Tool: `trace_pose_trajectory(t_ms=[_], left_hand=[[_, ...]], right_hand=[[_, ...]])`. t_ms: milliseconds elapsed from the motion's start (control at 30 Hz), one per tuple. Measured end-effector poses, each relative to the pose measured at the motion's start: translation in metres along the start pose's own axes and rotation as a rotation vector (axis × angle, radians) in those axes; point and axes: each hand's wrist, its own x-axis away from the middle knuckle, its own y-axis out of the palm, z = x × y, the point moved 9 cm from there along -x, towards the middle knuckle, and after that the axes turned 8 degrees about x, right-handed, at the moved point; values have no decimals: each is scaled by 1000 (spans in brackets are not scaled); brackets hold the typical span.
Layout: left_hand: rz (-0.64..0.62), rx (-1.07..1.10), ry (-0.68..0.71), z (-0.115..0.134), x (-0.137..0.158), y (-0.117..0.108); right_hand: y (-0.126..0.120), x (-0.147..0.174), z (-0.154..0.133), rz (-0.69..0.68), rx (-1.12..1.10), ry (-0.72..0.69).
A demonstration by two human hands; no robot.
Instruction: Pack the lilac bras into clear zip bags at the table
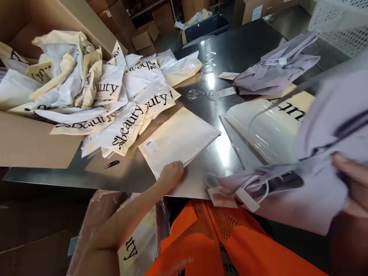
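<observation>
My left hand [172, 175] is closed at the near edge of a flat cream plastic packaging bag [179, 134], which lies on the metal table with a small barcode label at its left corner. At the right edge of the view, my right hand [352, 182] grips a lavender garment [304, 199]. White tags [247, 200] on a looped cord hang from its near end, and part of the cloth is blurred. Beyond it, another lavender garment [267, 73] lies bunched on the table. A stack of clear-fronted bags [253, 122] lies partly behind the held garment.
Filled packages [129, 126] printed with "beauty" lettering heap over a cardboard box [37, 142] on the left. Clear plastic loops [195, 94] lie on the table [227, 50]. A dark bin [207, 28] and a white perforated basket [336, 27] stand behind.
</observation>
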Motion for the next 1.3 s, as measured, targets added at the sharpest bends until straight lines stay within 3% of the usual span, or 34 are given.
trace_pose_trajectory(t_ms=[67, 133, 300, 533, 700, 833, 933, 1067, 1133, 1200, 1300], left_hand=[[23, 3, 40, -1, 0, 0], [70, -1, 65, -7, -4, -9], [160, -34, 46, -13, -15, -43], [102, -93, -68, 3, -23, -82], [97, -4, -178, 0, -26, -93], [76, 117, -61, 11, -25, -83], [29, 205, 53, 25, -15, -68], [-57, 308, 32, 31, -7, -51], [-42, 329, -2, 26, -10, -50], [18, 326, -17, 16, -18, -55], [67, 299, 53, 4, -33, -63]], right_hand=[[23, 0, 8, 84, -77, 147], [54, 2, 18, 59, -169, 290], [119, 10, 36, -236, -260, 445], [170, 26, 71, -539, -151, 592], [176, 40, 89, -529, -88, 711], [182, 41, 93, -588, -39, 722], [180, 24, 90, -459, -56, 695], [173, 4, 74, -235, -127, 542], [174, 8, 66, -301, -89, 475], [175, 19, 61, -456, -18, 468], [169, 25, 49, -634, 135, 453]])
